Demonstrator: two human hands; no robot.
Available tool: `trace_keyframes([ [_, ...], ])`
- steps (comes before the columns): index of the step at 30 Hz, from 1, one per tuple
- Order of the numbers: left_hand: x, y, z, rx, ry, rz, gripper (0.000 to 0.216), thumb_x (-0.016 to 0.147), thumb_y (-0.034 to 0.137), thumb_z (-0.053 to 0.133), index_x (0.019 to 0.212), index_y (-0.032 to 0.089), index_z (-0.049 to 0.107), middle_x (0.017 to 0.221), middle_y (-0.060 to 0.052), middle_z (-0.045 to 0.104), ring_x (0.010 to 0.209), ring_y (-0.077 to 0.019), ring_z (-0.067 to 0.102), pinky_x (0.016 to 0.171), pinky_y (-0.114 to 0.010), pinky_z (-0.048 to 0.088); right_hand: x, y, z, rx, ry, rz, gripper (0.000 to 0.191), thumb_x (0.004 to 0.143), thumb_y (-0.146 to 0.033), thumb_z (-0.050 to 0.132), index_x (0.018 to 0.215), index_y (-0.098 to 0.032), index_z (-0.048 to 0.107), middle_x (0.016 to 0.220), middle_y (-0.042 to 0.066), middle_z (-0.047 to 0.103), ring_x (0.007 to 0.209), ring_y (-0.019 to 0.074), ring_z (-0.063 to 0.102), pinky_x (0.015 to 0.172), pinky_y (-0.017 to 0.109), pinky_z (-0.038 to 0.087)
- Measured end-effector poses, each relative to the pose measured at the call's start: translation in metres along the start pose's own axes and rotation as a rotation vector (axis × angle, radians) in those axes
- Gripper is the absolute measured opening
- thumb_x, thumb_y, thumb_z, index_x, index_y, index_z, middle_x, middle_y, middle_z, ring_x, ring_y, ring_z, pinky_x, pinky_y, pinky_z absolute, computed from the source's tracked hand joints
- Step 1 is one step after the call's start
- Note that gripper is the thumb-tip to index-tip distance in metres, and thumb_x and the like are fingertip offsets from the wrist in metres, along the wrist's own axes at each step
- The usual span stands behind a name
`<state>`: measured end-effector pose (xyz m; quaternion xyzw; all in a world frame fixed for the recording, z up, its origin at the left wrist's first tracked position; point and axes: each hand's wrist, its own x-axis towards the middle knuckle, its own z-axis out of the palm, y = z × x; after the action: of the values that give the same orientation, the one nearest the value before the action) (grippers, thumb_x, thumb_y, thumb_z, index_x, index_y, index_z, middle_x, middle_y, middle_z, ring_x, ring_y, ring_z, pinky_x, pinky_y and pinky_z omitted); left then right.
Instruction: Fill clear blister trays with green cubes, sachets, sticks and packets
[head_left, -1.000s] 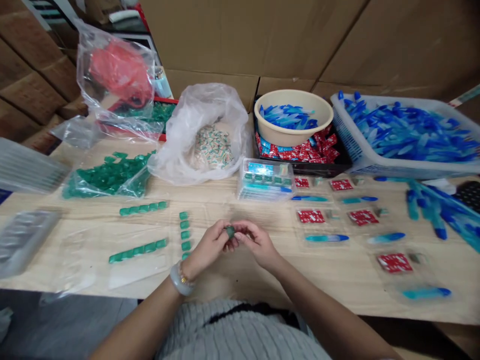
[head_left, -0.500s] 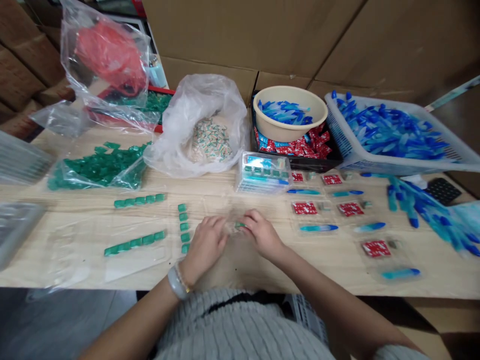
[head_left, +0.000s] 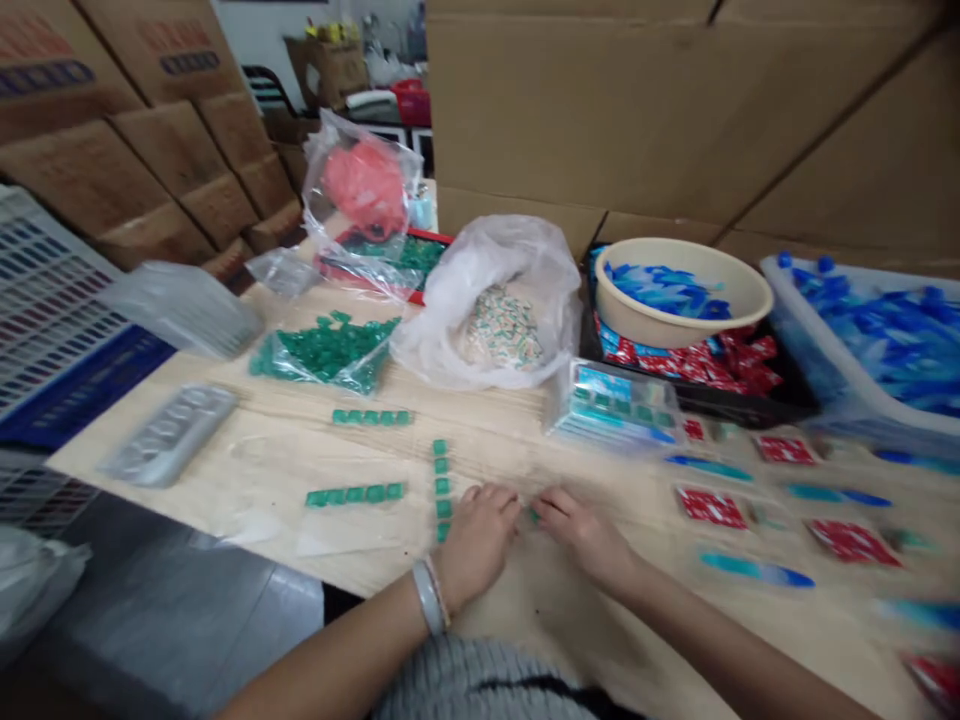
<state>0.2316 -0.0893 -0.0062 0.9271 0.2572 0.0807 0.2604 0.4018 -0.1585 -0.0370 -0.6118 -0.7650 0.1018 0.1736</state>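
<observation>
My left hand (head_left: 476,540) and my right hand (head_left: 585,530) rest close together on the wooden table (head_left: 262,470) near its front edge. Their fingertips meet over a small green piece (head_left: 533,515) that lies in a clear plastic tray, blurred by motion. Both hands have their fingers curled down; the grip itself is smeared. A column of green pieces (head_left: 442,487) lies just left of my left hand. Two rows of green pieces (head_left: 355,494) sit further left in clear trays.
A bag of green pieces (head_left: 326,350), a white bag of small packets (head_left: 502,325), a stack of filled trays (head_left: 611,405), a beige bowl (head_left: 679,290) and a basket of blue items (head_left: 885,340) stand behind. Filled trays with red packets (head_left: 709,505) lie right.
The view has swung left and the picture has blurred. My hands have lowered from holding a green piece in the air down onto the table, fingertips still together.
</observation>
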Motion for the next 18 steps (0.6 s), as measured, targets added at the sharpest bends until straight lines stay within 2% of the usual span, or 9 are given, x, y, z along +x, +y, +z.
trace_keyframes([
  [2,0.003,-0.014,-0.013,-0.053,0.029,0.060,0.026,0.074,0.016,0.052,0.098,0.023,0.058,0.103,-0.004,0.059,0.096,-0.0177,0.051,0.087,-0.031,0.036,-0.001,-0.001,0.008,-0.041,0.086,-0.003,0.025,0.083,-0.017,0.037,0.093,-0.018,0.060,0.087,0.008,0.062,0.077,0.0178,0.057,0.067,0.031,0.049],
  [4,0.013,-0.048,-0.043,-0.090,0.124,0.064,0.025,0.073,0.021,0.054,0.097,0.023,0.059,0.102,-0.005,0.060,0.097,-0.0166,0.051,0.087,-0.028,0.036,-0.004,-0.002,0.011,-0.060,0.145,0.009,0.023,0.082,-0.019,0.040,0.095,-0.018,0.059,0.087,0.008,0.063,0.080,0.0185,0.058,0.070,0.032,0.049],
  [5,0.020,-0.074,-0.065,-0.093,0.204,0.004,0.023,0.073,0.023,0.054,0.095,0.023,0.060,0.100,-0.004,0.061,0.094,-0.0156,0.053,0.085,-0.026,0.038,-0.005,-0.001,0.011,-0.062,0.151,0.021,0.022,0.082,-0.021,0.042,0.097,-0.018,0.058,0.088,0.008,0.063,0.081,0.0182,0.058,0.070,0.031,0.050],
  [7,0.037,-0.138,-0.120,-0.048,0.368,-0.164,0.029,0.078,0.026,0.044,0.102,0.014,0.057,0.105,-0.011,0.058,0.099,-0.0196,0.050,0.088,-0.032,0.036,-0.007,0.000,0.004,-0.062,0.154,0.034,0.022,0.080,-0.026,0.047,0.099,-0.017,0.055,0.088,0.007,0.063,0.080,0.0169,0.060,0.069,0.028,0.051],
  [8,0.045,-0.173,-0.149,-0.006,0.429,-0.323,0.029,0.078,0.027,0.045,0.099,0.014,0.058,0.101,-0.010,0.059,0.094,-0.0198,0.052,0.085,-0.032,0.038,-0.005,0.001,-0.001,-0.069,0.164,0.030,0.023,0.079,-0.028,0.049,0.099,-0.017,0.055,0.087,0.007,0.064,0.078,0.0164,0.060,0.067,0.026,0.051],
  [10,0.061,-0.241,-0.199,0.054,0.436,-0.617,0.030,0.076,0.027,0.047,0.100,0.013,0.058,0.099,-0.009,0.061,0.094,-0.0202,0.053,0.086,-0.030,0.037,0.005,0.001,-0.014,-0.093,0.212,0.018,0.021,0.078,-0.030,0.050,0.095,-0.018,0.055,0.084,0.006,0.064,0.075,0.0160,0.061,0.063,0.024,0.051],
  [12,0.077,-0.295,-0.230,0.045,0.434,-0.712,0.034,0.072,0.024,0.052,0.100,0.007,0.057,0.099,-0.013,0.060,0.095,-0.0225,0.052,0.087,-0.032,0.035,0.027,-0.002,-0.027,-0.111,0.266,0.014,0.019,0.079,-0.031,0.047,0.093,-0.020,0.055,0.083,0.006,0.064,0.075,0.0166,0.061,0.063,0.025,0.051],
  [15,0.100,-0.346,-0.236,-0.051,0.391,-0.721,0.035,0.062,0.024,0.062,0.092,0.007,0.060,0.097,-0.012,0.061,0.094,-0.0225,0.053,0.087,-0.031,0.036,0.081,-0.018,-0.041,-0.053,0.287,0.034,0.017,0.081,-0.027,0.044,0.092,-0.021,0.055,0.084,0.006,0.063,0.077,0.0160,0.061,0.065,0.025,0.050],
  [18,0.120,-0.369,-0.220,-0.204,0.358,-0.697,0.018,0.053,0.022,0.067,0.068,0.013,0.064,0.078,-0.006,0.065,0.085,-0.0219,0.056,0.082,-0.028,0.039,0.148,-0.038,-0.040,0.105,0.223,0.028,0.013,0.082,-0.022,0.044,0.089,-0.019,0.055,0.081,0.005,0.061,0.076,0.0142,0.059,0.066,0.025,0.048],
])
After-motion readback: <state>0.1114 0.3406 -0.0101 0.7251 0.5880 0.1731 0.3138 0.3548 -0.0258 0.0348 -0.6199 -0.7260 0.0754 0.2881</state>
